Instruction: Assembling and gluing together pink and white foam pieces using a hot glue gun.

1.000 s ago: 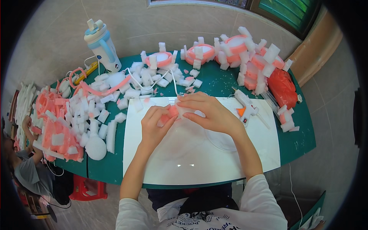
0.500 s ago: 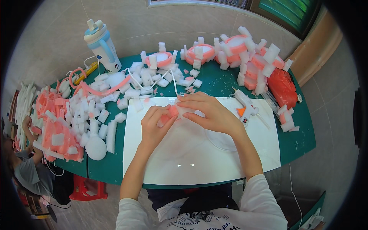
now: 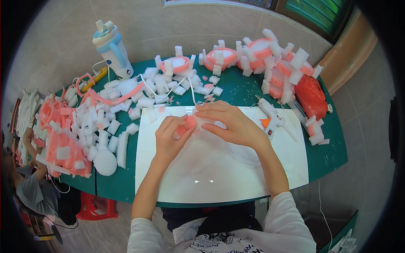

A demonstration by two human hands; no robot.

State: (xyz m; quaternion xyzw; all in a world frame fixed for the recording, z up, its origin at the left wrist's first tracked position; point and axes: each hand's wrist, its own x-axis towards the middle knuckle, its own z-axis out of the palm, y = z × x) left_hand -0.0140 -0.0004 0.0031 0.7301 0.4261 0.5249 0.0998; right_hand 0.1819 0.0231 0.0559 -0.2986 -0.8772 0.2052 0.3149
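Note:
Both my hands are together over the far middle of a glossy white board point(image 3: 190, 177). My left hand point(image 3: 169, 137) is closed, its thumb and fingers pinching a pink foam strip point(image 3: 191, 122). My right hand point(image 3: 230, 123) curves over a white foam piece point(image 3: 202, 122) that sits against the pink strip, fingers and thumb closed on it. Much of both foam parts is hidden behind my fingers. A white hot glue gun point(image 3: 269, 113) with an orange trigger lies on the board to the right of my right hand.
White foam chunks point(image 3: 160, 86) and pink foam pieces point(image 3: 63, 147) heap up on the left. Pink-and-white foam rings point(image 3: 219, 58) line the back. A tall bottle point(image 3: 114, 52), a power strip point(image 3: 99, 76) and a red plastic bag point(image 3: 311, 95) stand around the edges. Another person's sleeve point(image 3: 36, 185) shows far left.

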